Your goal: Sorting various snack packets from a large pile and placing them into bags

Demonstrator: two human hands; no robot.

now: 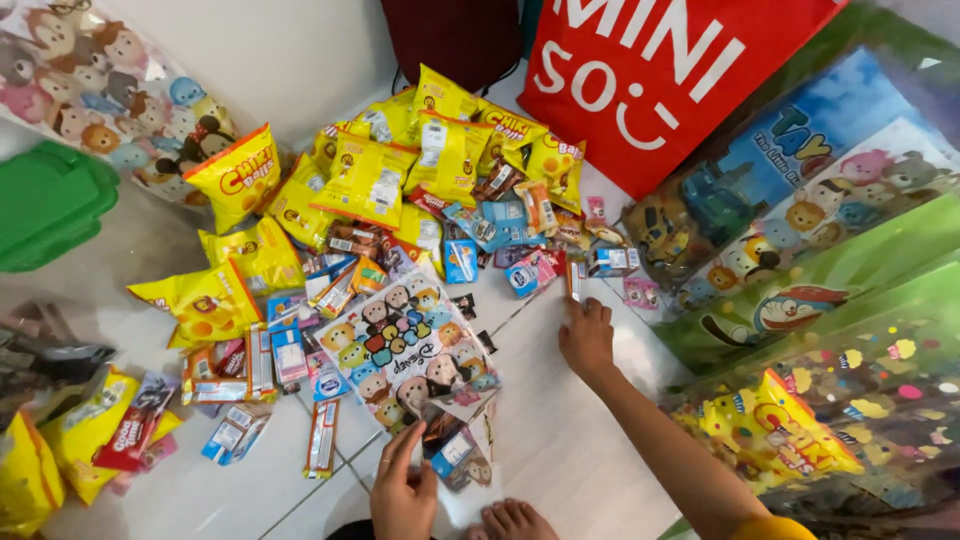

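Left hand (403, 487) clamped on the cartoon-print bag (410, 345) – right hand (586, 335), fingers apart, touches a slim snack packet (574, 277).

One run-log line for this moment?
left hand: on cartoon-print bag | right hand: touching small packet | yellow snack bags: piled on floor

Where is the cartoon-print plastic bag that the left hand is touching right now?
In the head view the cartoon-print plastic bag lies flat on the white floor tiles at centre, its near end under the left hand, just below the yellow snack packets.

snack bags (366, 178): yellow, red lettering
gift bag (412, 347): white, cartoon-face pattern
shopping bag (650, 75): red, white letters
bin (45, 200): green
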